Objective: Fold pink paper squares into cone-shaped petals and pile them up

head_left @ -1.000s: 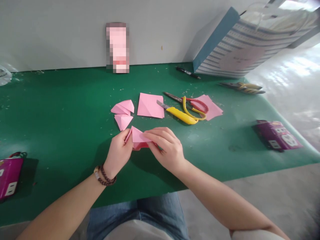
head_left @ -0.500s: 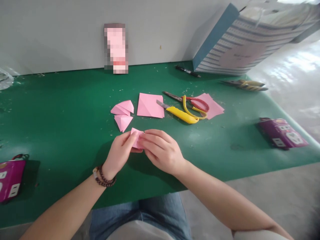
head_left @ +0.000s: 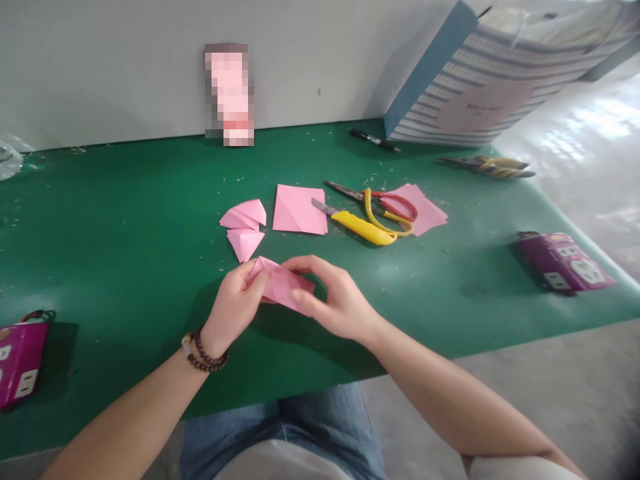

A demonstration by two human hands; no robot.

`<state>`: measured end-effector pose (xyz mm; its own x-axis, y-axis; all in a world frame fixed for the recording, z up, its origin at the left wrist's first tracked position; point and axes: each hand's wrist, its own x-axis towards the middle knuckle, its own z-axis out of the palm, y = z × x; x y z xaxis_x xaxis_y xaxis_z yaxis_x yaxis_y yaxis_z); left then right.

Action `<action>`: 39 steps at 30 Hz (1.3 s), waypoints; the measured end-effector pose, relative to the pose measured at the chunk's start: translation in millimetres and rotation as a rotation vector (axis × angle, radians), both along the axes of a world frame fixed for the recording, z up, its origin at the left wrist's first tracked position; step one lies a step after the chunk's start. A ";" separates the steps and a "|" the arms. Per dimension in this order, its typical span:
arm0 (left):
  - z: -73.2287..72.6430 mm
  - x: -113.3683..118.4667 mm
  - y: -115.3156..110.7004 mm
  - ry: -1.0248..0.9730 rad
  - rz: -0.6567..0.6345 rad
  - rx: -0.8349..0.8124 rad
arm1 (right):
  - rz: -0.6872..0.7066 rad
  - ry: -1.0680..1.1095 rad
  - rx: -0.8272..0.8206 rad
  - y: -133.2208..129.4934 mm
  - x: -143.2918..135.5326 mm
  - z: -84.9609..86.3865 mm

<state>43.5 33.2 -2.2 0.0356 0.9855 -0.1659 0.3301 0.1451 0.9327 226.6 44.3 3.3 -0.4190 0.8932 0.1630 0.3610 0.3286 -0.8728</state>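
A creased sheet of pink paper point(head_left: 283, 285) is held between both hands above the green table. My left hand point(head_left: 237, 303) pinches its left end with the thumb on top. The thumb and fingers of my right hand point(head_left: 337, 300) grip its right part. Just beyond my left hand lie folded pink pieces point(head_left: 245, 217), close together. Flat pink squares point(head_left: 299, 210) sit farther back, with the blade tip of a yellow-handled cutter point(head_left: 363, 228) resting on their right edge. Red and yellow scissors point(head_left: 395, 207) partly cover more pink paper point(head_left: 425, 212).
A black pen point(head_left: 374, 140) and pliers point(head_left: 487, 165) lie toward the back right, near a striped bag point(head_left: 460, 93). Purple boxes stand at the right point(head_left: 565, 262) and left point(head_left: 23, 363) of the green table point(head_left: 125, 233). A blurred-out object point(head_left: 231, 93) leans on the wall.
The pink paper between my hands now shows a wider, more opened surface. My right hand's thumb has come into view on top of it, and that hand has turned and shifted slightly right.
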 end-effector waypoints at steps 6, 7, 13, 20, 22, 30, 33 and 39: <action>9.0 3.1 -5.0 0.018 -0.124 -0.004 | -0.073 0.082 -0.364 10.3 4.3 -0.6; 9.7 3.7 -5.6 0.019 -0.129 -0.003 | -0.078 0.077 -0.369 10.9 4.7 -0.8; 10.1 4.2 -5.9 0.043 -0.158 -0.022 | -0.078 0.072 -0.435 12.1 5.6 1.1; 12.4 3.7 -5.7 0.096 -0.182 0.038 | -0.045 0.238 -0.619 13.6 3.0 -3.1; 12.9 3.1 -5.6 0.071 -0.189 0.026 | -0.062 0.257 -0.630 13.5 2.8 -3.8; 6.8 -0.8 -0.5 -0.198 -0.068 -0.164 | 0.065 -0.049 0.128 -0.4 7.5 8.8; 7.0 0.3 -1.3 -0.224 -0.075 -0.171 | 0.039 -0.126 0.198 -2.2 6.9 6.9; 10.7 2.3 -3.7 -0.074 -0.190 -0.044 | -0.013 -0.116 0.195 0.6 4.5 1.2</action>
